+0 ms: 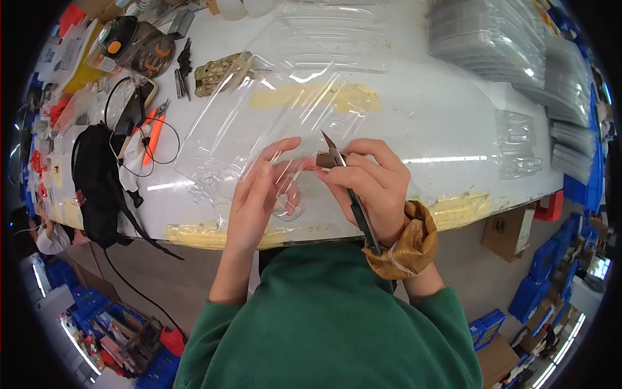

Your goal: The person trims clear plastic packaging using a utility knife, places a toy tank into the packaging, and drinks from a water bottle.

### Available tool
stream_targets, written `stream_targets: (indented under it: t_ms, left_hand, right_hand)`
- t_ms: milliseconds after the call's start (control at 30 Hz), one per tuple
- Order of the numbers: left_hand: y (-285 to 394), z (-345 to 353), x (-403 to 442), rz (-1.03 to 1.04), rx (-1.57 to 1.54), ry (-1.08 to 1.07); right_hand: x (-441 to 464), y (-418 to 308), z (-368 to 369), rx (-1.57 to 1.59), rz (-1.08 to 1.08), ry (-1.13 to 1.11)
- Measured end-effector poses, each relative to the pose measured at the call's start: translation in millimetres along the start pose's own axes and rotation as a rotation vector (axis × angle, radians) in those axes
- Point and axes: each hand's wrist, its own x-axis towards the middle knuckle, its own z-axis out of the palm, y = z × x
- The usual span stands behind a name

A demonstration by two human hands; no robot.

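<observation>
A clear plastic tray (220, 129) lies tilted over the white table, its near corner at my left hand (259, 188). The fingers of that hand are curved round the clear plastic edge, some of them seen through it. My right hand (372, 185) is closed round a dark craft knife (358, 211), blade pointing up and away from me. A small brown piece (326, 160) sits at the right fingertips, beside the blade. The fingertips of both hands are close together.
Stacks of clear trays (486, 42) stand at the back right, with smaller clear pieces (516, 142) below. On the left are a black pouch (97, 185), orange-handled pliers (153, 139), a bottle (139, 48) and a camouflage-patterned item (220, 72). Yellow tape (453, 211) lines the near edge.
</observation>
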Motion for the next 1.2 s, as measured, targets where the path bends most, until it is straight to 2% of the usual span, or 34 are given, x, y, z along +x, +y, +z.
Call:
stream_targets:
  t_ms: [133,167,300,367,400,500,533,633,833,1000,1133,1200]
  left_hand:
    - [2.7,-4.4,3.0,-0.069,0.088,-0.146]
    - [2.4,-3.4,4.0,-0.067,0.087,-0.144]
    - [1.3,2.6,8.3,-0.066,-0.030,-0.083]
    - [2.1,2.4,5.6,-0.066,-0.024,-0.063]
    - [1.8,3.3,3.6,-0.069,-0.022,-0.048]
    - [3.5,0.6,4.0,-0.080,-0.014,-0.030]
    - [6.8,-8.2,7.7,-0.141,-0.022,-0.112]
    - [13.4,-34.6,16.1,-0.307,-0.060,-0.340]
    - [11.2,-46.7,20.7,-0.403,0.058,-0.322]
    - [14.7,-56.5,11.1,-0.370,0.018,-0.152]
    - [13.9,-56.8,-4.7,-0.180,0.189,0.112]
    - [13.7,-57.1,-9.4,-0.134,0.240,0.142]
  right_hand:
    - [2.9,-7.8,-5.0,0.098,0.187,0.022]
    - [2.9,-10.8,-4.7,0.099,0.186,0.020]
    - [2.5,-26.7,2.7,0.266,0.546,0.153]
    - [3.5,-31.7,1.2,0.233,0.635,0.221]
    - [13.7,-23.4,-6.0,0.215,0.539,0.365]
    - [17.0,-7.1,-44.8,0.038,0.506,0.410]
    - [15.9,-2.9,-55.6,-0.039,0.489,0.421]
    - [9.2,7.5,-81.4,-0.089,0.591,0.331]
    - [-5.9,33.1,-85.2,-0.163,0.608,0.167]
    - [2.6,42.3,-80.4,-0.185,0.586,0.166]
    - [16.5,51.3,-78.1,-0.207,0.491,0.155]
    - [19.5,55.4,-78.1,-0.198,0.497,0.129]
